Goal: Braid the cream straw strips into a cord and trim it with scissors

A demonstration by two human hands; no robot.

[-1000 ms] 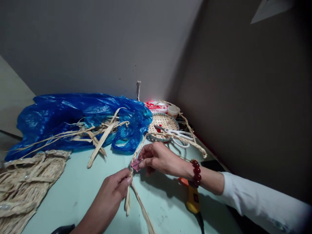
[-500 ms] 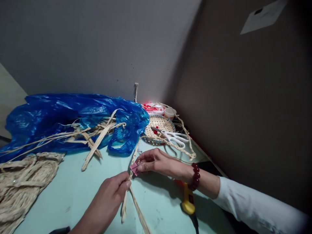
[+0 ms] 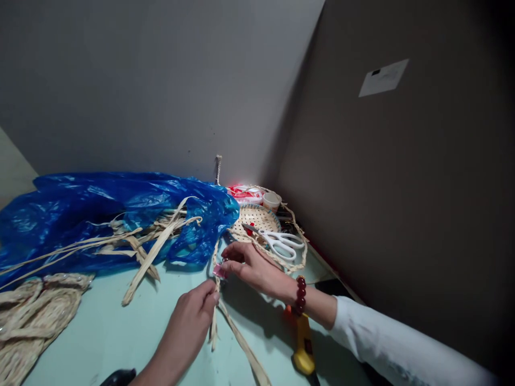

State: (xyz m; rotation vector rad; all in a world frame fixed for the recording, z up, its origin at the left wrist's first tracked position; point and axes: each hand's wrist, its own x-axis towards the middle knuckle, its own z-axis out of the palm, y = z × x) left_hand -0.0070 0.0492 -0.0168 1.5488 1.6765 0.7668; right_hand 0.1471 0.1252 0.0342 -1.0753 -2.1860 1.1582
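here, the left hand pinches knobbly braid beside a pink clip.

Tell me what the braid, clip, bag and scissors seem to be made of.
Braid: dried plant fibre, matte, judging by its pale, uneven strands.
Clip: pink and shiny, perhaps painted metal; plastic is possible.
Bag: thin, glossy plastic film, as its crumples and highlights suggest.
Scissors: smooth white handles, likely plastic; dark blades, probably metal.
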